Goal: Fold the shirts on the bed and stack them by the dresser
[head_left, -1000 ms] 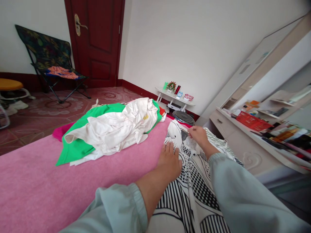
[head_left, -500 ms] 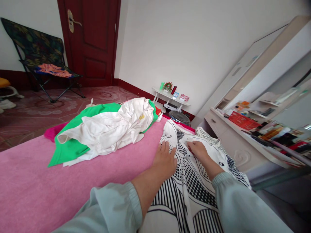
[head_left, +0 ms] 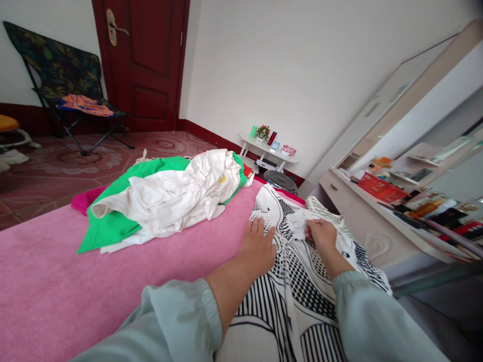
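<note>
A black-and-white patterned shirt (head_left: 298, 296) lies spread on the pink bed cover (head_left: 162, 281), stretching away from me. Flat on its left side, near the far end, rests my left hand (head_left: 257, 247), fingers extended. My right hand (head_left: 320, 234) is closed, pinching a raised, paler fold of the shirt's fabric near the middle of its upper part; the fingertips are partly hidden. To the left of the shirt, a rumpled white garment (head_left: 177, 193) sits on a green one (head_left: 113, 229) in a loose heap.
A dressing table (head_left: 372, 231) with a red basket (head_left: 383, 187) and several bottles stands close on the right. Beyond the bed are a low white shelf (head_left: 266, 148) and a round dark-lidded container (head_left: 279, 180). A folding chair (head_left: 68, 80) stands by the red door (head_left: 151, 65).
My right hand has moved a little to the right, pulling the pinched fold outward so more of its pale fabric shows. The left hand stays flat in place. The view has shifted slightly.
</note>
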Demonstrator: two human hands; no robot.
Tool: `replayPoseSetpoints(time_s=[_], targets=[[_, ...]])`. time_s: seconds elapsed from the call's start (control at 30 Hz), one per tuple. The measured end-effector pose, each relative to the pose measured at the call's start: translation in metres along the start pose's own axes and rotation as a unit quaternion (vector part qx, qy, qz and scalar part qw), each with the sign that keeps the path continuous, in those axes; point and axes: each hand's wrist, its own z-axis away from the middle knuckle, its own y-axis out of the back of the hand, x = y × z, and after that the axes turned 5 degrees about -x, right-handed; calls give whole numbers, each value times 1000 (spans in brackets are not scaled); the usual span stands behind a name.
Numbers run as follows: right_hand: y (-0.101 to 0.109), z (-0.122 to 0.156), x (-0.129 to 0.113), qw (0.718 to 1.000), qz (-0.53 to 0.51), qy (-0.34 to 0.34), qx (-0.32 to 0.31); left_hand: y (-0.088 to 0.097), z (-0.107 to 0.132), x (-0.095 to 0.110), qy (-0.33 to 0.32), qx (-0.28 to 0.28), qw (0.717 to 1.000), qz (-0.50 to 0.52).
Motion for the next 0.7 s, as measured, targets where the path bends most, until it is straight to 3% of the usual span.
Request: replayPoseSetpoints(time_s=[0.13, 0.27, 0.33, 0.47, 0.53, 0.7], targets=[[10, 7, -2, 991, 130, -38, 23, 1, -1, -1, 1, -14, 1000, 8], [13, 16, -34, 978, 199, -21, 59, 3, 0, -1, -7, -20, 1000, 14], [11, 23, -55, 978, 205, 13, 31, 4, 0, -1, -10, -24, 1000, 18], [3, 37, -78, 968, 232, 41, -91, 2, 0, -1, -15, -15, 1000, 15], [1, 43, -73, 971, 214, 46, -97, 1, 0, -1, -16, -8, 1000, 12], [1, 56, -34, 996, 74, 53, 3, -2, 0, -2, -18, 4, 1000, 10]])
